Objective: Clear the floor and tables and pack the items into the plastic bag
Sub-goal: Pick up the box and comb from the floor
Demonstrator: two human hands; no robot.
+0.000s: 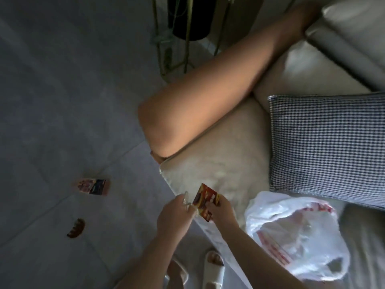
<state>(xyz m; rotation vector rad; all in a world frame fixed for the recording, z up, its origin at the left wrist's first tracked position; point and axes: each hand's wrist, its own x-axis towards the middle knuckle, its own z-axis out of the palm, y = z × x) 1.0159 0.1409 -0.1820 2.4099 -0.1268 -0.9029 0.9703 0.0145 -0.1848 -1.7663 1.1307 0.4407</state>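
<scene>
My right hand (220, 211) grips a small red and yellow packet (205, 200) over the front edge of the sofa. Just left of it, my left hand (174, 215) pinches a small clear, shiny item (186, 200); what it is I cannot tell. A white plastic bag with red print (295, 236) lies open on the sofa seat to the right of my hands. On the grey floor to the left lie a small colourful carton (93, 186) and a brown hair claw (76, 228).
Another person's bare leg (204, 101) stretches across the beige sofa (225, 163) toward the floor. A black-and-white checked cushion (327, 147) leans on the seat above the bag. A metal-legged stand with a dark pot (187, 19) stands at the top. My slippered feet (212, 265) are below.
</scene>
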